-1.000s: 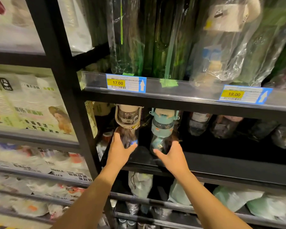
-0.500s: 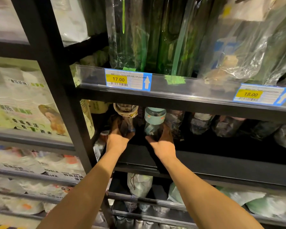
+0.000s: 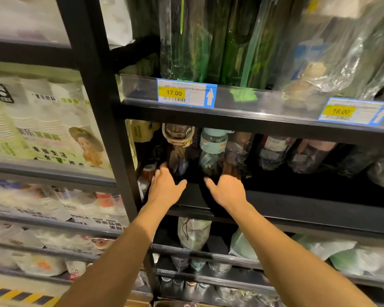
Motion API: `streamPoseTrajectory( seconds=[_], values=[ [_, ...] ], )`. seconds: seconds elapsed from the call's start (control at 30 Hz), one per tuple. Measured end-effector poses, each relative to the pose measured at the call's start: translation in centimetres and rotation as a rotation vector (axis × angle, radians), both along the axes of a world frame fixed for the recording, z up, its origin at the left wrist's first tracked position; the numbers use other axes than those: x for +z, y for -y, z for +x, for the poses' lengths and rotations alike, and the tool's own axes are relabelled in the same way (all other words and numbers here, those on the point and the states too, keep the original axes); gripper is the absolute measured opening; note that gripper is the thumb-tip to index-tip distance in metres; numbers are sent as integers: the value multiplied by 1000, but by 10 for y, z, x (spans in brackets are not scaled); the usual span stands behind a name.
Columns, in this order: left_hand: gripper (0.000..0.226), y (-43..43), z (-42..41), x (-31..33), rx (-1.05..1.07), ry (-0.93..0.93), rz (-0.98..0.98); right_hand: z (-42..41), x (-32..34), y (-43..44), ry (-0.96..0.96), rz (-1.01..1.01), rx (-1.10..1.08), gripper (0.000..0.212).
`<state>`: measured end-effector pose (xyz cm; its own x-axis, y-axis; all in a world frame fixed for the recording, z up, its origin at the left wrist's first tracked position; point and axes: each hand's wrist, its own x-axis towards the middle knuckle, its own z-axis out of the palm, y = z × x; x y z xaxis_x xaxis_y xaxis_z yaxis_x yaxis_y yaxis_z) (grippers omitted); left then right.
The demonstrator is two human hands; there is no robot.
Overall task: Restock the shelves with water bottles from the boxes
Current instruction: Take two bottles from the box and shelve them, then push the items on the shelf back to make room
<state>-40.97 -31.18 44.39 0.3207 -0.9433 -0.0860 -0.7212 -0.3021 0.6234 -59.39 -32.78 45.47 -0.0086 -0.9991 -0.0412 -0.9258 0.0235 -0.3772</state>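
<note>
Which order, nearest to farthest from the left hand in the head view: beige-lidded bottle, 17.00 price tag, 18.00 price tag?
1. beige-lidded bottle, directly by the left hand.
2. 17.00 price tag, shelf edge above.
3. 18.00 price tag, far right.

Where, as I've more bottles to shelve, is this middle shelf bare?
Bare black shelf floor lies along the front, right of the right hand, before the plastic-wrapped bottles. The left end is crowded: left hand at the beige-lidded clear bottle, right at the teal-lidded clear bottle.
</note>
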Motion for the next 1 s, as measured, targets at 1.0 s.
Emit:
streamPoseTrajectory(
  seconds=[1.0],
  values=[
    [48,-284,-40,-310,-573,416,721,-37,-312,-287,-430,634,241,72]
  ],
)
